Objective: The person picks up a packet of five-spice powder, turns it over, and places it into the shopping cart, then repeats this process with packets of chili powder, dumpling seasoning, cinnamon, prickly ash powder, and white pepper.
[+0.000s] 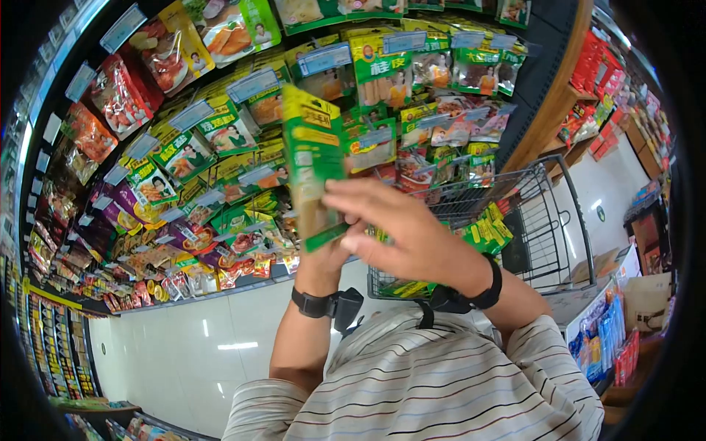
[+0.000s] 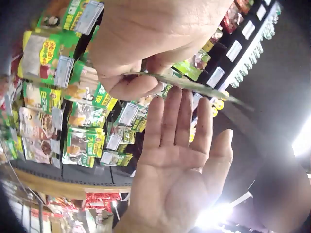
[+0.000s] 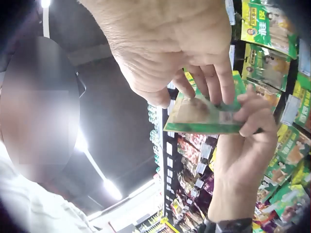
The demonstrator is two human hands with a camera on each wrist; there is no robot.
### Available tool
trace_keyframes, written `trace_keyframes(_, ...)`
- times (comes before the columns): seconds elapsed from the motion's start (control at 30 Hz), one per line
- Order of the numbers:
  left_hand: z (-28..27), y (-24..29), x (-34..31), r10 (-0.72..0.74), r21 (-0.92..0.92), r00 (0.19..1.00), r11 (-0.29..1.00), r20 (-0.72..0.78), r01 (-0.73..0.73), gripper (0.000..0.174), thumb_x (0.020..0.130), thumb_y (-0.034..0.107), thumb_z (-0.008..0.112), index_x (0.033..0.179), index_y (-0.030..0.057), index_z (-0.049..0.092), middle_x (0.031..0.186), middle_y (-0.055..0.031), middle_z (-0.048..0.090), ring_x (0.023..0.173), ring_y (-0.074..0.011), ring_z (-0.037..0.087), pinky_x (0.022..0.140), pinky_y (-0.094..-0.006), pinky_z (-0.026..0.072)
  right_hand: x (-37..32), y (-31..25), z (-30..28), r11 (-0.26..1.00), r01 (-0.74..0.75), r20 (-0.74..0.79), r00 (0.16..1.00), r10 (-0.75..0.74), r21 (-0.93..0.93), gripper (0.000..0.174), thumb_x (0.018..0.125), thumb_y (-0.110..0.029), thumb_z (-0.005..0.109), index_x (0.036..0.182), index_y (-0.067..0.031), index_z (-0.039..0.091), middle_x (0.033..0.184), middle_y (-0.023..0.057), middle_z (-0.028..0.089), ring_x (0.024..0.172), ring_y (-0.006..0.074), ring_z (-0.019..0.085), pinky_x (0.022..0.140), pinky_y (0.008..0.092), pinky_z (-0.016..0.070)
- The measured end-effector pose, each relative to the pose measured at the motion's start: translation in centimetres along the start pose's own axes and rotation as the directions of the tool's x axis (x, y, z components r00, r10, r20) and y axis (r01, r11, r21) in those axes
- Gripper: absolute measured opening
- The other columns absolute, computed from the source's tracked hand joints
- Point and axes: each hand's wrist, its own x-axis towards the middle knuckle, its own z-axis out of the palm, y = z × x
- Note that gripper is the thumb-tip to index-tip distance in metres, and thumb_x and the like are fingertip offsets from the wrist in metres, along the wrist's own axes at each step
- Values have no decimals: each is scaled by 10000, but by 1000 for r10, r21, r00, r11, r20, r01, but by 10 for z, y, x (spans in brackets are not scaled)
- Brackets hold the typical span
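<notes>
A flat green and yellow spice packet (image 1: 315, 151) with a clear window stands upright in front of the shelf in the head view, its print blurred. My left hand (image 2: 153, 36) pinches it along one edge between thumb and curled fingers. In the head view that hand is mostly hidden behind the packet. My right hand (image 1: 401, 228) has its fingers fairly straight, the fingertips at the packet's face; its open palm shows in the left wrist view. Brownish contents show through the packet's window (image 3: 194, 110) in the right wrist view.
Rows of hanging seasoning packets (image 1: 379, 70) with price tags fill the curved shelf ahead. A wire shopping cart (image 1: 566, 235) stands at my right, with several green and yellow packets (image 1: 489, 229) in it. Pale tiled floor (image 1: 213, 331) lies below left.
</notes>
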Motion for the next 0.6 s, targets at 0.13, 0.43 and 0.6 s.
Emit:
trace_keyframes(0.13,-17,1,10,-80,-287,958,944,276,162,553,998,462,463,1407,90,442,1145,-132,526,926,-212,498,812,-343,487,-2,-5,28,947,161,51,987,-153,-279,441,802,-129,715,1224,-47,618,1354,166,539,1250,373,508,1046,471,422)
trace_keyframes(0.43,-7,16,-1,-165,-409,975,888,148,212,606,981,496,450,1345,13,488,962,-105,460,768,-176,430,671,-289,427,2,-8,41,923,205,113,978,-177,-324,374,758,-83,741,1117,-48,643,1335,144,554,1263,353,501,1019,477,439)
trace_keyframes(0.6,-8,21,-3,-145,-402,965,888,220,225,614,981,498,446,1351,10,484,972,-110,462,740,-178,431,656,-296,434,4,-10,42,933,201,121,978,-171,-298,381,751,-70,751,1116,-54,644,1330,141,560,1256,350,509,1007,470,453)
